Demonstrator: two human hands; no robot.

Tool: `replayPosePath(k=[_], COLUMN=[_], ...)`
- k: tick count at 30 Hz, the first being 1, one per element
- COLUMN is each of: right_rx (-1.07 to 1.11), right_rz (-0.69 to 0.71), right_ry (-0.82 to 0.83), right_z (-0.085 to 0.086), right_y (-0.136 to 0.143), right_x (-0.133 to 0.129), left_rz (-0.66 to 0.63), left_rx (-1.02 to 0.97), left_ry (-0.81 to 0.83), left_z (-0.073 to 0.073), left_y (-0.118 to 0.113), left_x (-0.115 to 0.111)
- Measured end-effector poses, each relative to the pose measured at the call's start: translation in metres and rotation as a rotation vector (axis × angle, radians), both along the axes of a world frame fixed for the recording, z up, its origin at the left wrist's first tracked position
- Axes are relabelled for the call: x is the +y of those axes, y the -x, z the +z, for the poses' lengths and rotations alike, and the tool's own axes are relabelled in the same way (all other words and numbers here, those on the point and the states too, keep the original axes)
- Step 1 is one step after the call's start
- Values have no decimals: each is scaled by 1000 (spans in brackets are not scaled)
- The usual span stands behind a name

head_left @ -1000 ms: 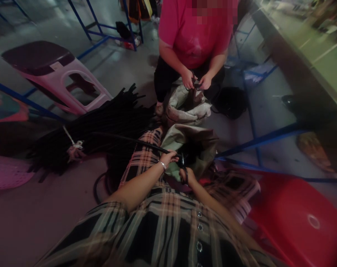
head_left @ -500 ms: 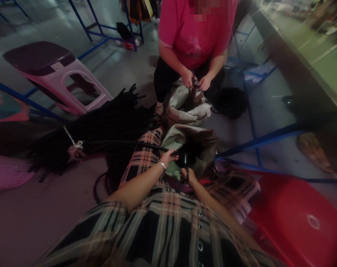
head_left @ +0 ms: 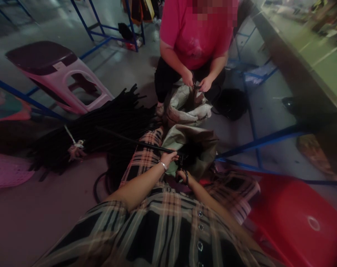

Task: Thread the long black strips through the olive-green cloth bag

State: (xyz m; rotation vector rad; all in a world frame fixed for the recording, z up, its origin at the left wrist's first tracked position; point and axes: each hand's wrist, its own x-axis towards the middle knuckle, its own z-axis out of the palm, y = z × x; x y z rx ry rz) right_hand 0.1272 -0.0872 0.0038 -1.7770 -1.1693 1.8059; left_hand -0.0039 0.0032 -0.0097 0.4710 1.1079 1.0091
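Note:
My left hand [head_left: 168, 158] grips a long black rod [head_left: 135, 141] near its right end, which reaches over an open greenish sack [head_left: 207, 138]. The rod slants up to the left across my knee. My right hand [head_left: 182, 175] is closed on black-handled scissors [head_left: 180, 163], held upright just below the rod's end. Dark material lies inside the sack. To the left a large bundle of black rods [head_left: 110, 115] rests on the floor, with a pale tie [head_left: 77, 145] at its near end.
A person in a pink top [head_left: 196, 40] squats ahead, both hands over a pale sack [head_left: 179, 102]. A pink stool [head_left: 85, 85] stands left, a red stool [head_left: 299, 218] right. Blue metal frames [head_left: 268, 141] border both sides; a pink basket [head_left: 9, 172] sits far left.
The rod's left part has come away from the bundle's tie and now slants higher. My right hand has shifted slightly left, and the scissors look closed where they looked wider before.

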Motion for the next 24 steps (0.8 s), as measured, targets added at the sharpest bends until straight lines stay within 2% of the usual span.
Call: replayPosePath(k=[5, 13, 19, 24], right_rx=[30, -28, -53, -65], right_rz=[5, -71, -124, -132], right_ry=[-21, 36, 62, 4], right_z=[-2, -1, 6, 11], right_y=[0, 1, 4, 6], right_x=[1, 6, 8, 7], left_rz=[-46, -137, -152, -116], left_rx=[1, -2, 0, -27], left_ry=[-1, 12, 25, 32], left_z=[0, 3, 8, 9], left_y=[-3, -3, -2, -1], left_x=[-3, -8, -8, -6])
